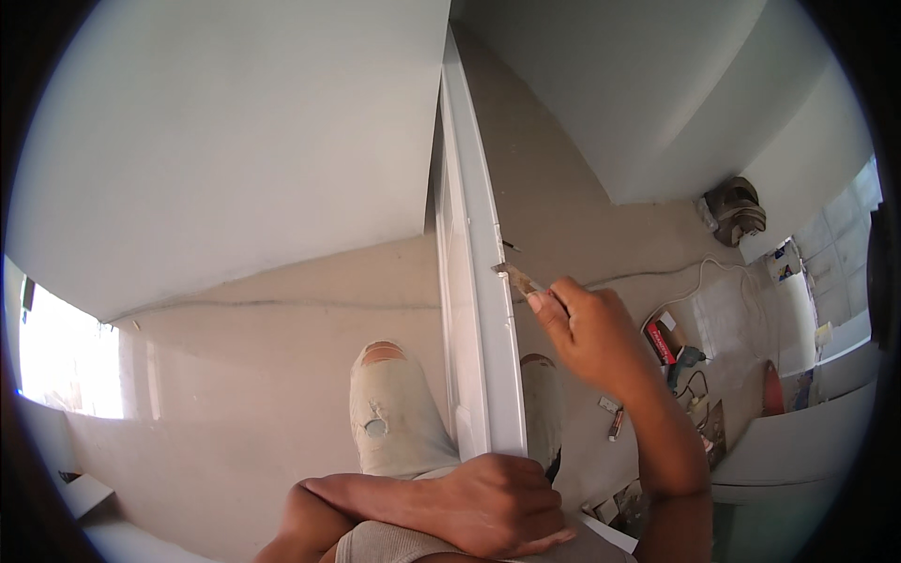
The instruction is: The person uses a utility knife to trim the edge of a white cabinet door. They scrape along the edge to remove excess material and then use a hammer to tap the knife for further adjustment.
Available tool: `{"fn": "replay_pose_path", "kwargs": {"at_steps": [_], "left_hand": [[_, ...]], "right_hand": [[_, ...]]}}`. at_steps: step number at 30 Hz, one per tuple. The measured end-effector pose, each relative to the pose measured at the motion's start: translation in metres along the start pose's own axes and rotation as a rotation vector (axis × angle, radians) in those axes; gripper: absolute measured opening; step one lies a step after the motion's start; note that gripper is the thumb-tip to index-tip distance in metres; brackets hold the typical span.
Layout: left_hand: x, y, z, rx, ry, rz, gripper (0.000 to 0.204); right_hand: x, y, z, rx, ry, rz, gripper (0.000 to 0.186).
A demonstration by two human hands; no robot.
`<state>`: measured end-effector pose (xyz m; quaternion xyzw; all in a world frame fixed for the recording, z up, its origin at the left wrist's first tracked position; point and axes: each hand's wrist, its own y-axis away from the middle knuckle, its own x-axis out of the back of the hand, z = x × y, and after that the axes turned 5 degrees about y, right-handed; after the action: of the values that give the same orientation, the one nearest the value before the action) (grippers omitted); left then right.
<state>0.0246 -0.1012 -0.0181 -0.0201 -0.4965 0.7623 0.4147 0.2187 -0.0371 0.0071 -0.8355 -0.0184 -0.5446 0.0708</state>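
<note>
A white door (479, 235) stands on its long edge between my knees, its narrow side facing up. My right hand (596, 333) is closed around a worn, narrow tool that looks like a chisel (519, 279). The tool's dark tip meets the right rim of the door's edge, where small nicks and rough spots show. My left hand (502, 507) lies over the near end of the door with its fingers curled down over it. A thin dark stick (511, 246) shows just beyond the tool's tip.
A cable (375, 303) runs across the floor under the door. At the right lie a red box (662, 345), a green power drill (687, 361) and several small tools. A dark bag (737, 211) sits by the far right wall. Pale walls (253, 122) rise ahead.
</note>
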Motion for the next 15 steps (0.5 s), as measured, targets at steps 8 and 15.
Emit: {"fn": "replay_pose_path", "kwargs": {"at_steps": [8, 15], "left_hand": [[-0.003, 0.002, 0.004, 0.039, -0.018, 0.020, 0.027], [-0.011, 0.010, 0.001, 0.008, -0.039, 0.056, 0.026]], "right_hand": [[0.002, 0.005, 0.000, -0.008, -0.012, 0.004, 0.038], [0.001, -0.005, 0.000, 0.055, -0.025, 0.020, 0.040]]}}
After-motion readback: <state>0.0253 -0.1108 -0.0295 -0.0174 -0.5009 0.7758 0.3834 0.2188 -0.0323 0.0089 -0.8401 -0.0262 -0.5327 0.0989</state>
